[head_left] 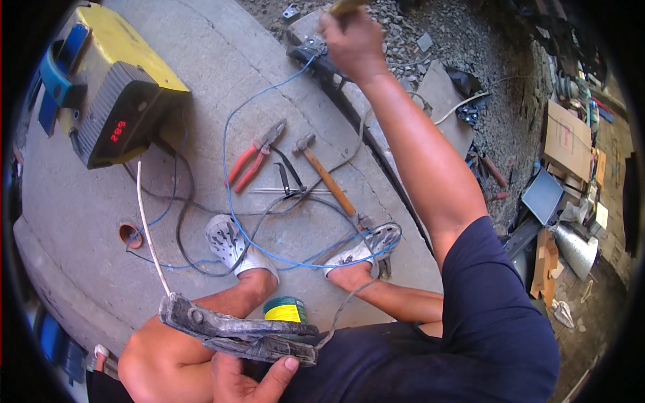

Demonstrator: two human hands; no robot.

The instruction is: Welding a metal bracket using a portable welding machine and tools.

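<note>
A person in a dark shirt works over a concrete floor [201,57], where a wooden-handled hammer [328,176] lies near the middle; places here are told from that hammer. Nearer the person than the hammer, and to its left, the left hand [250,384] grasps a worn black electrode holder [238,329], thumb pressed along its lower lever, the other fingers mostly hidden. A thin pale rod [150,232] sticks up from the holder, well left of the hammer. Beyond the hammer, the right hand [356,46] is closed around a brown object [346,8] cut off by the upper edge; its kind cannot be told. Just under that hand is a grey metal piece [306,33], which a blue cable [224,144] reaches. Red-handled pliers [256,154] lie just left of the hammer. Farther left stands a yellow and black machine [127,80] with a lit red display. Between hammer and person are pale clogs [225,236] and a yellow-labelled can [285,309].
</note>
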